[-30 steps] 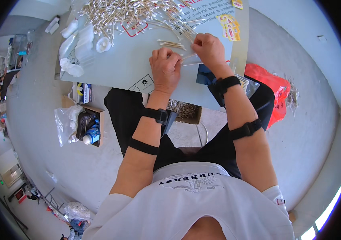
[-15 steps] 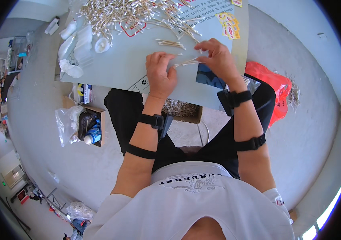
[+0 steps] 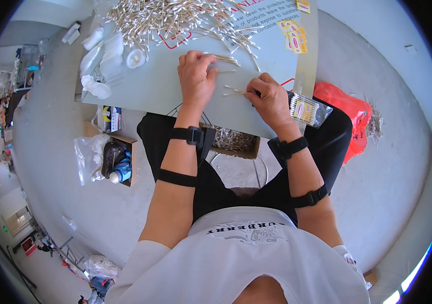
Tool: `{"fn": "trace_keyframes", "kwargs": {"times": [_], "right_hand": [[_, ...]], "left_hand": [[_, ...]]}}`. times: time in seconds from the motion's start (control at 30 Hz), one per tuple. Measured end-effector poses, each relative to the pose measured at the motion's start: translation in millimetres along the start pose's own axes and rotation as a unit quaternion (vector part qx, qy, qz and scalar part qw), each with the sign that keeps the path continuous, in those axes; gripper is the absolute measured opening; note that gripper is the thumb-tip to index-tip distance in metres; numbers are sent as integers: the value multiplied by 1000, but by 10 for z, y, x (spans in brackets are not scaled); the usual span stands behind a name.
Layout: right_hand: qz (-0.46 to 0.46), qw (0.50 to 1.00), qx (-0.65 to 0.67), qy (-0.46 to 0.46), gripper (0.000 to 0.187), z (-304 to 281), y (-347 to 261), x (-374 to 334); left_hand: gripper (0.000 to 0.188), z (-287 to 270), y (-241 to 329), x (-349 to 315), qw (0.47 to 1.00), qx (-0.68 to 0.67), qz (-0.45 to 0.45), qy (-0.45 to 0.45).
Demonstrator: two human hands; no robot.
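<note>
My right hand (image 3: 269, 99) is above the near right part of the table, pinching a few cotton swabs (image 3: 233, 91) that point left from its fingertips. My left hand (image 3: 195, 76) is over the middle of the table, thumb and forefinger slightly apart. Its fingertips are at the left end of a small bundle of cotton swabs (image 3: 225, 59). One loose swab (image 3: 227, 71) lies beside the left thumb. Just right of my right hand, at the table's near edge, is a clear packet (image 3: 305, 110) with a row of swabs and a yellow label. A large heap of swabs (image 3: 160, 23) covers the far table.
Yellow labels (image 3: 294, 36) lie at the table's far right. Plastic-wrapped bundles (image 3: 110, 58) and a small white round container (image 3: 135, 59) are on the left. Below the table are a carton of swabs (image 3: 233, 139), a red bag (image 3: 345, 116) and a box with a bottle (image 3: 121, 169).
My left hand has moved away from me to the swab bundle. My right hand has come nearer with its swabs. The labelled packet now shows more fully, and a dark flat piece is mostly hidden.
</note>
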State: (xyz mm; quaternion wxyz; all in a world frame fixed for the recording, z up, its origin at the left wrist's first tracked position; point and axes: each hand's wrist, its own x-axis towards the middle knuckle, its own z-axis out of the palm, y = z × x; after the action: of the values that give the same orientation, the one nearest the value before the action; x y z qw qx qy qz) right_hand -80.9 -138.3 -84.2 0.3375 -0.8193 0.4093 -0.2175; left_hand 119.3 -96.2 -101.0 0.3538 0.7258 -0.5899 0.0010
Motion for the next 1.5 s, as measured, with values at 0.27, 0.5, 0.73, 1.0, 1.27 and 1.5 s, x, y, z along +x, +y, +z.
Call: {"fn": "trace_keyframes", "kwargs": {"times": [0.27,0.5,0.73,1.0,1.27,1.5], "right_hand": [[3,1000,11,-4,9,1,6,13],[3,1000,15,4,8,9,6,14],[12,1000,5,-1,11,2,-3,8],[6,1000,14,5,8,6,11,7],[4,1000,21,11,9,14,30,0],[31,997,69,12,9,26,-6,44]], "left_hand": [[26,16,6,-8,1000,-4,4,12],[30,-17,23,43,1000,14,18,-7],[28,-12,-5,32,999,19,31,-3],[27,-16,26,22,999,16,40,-3],[26,-102,57,33,997,17,49,-52],[21,-162,56,-57,995,15,31,-99]]}}
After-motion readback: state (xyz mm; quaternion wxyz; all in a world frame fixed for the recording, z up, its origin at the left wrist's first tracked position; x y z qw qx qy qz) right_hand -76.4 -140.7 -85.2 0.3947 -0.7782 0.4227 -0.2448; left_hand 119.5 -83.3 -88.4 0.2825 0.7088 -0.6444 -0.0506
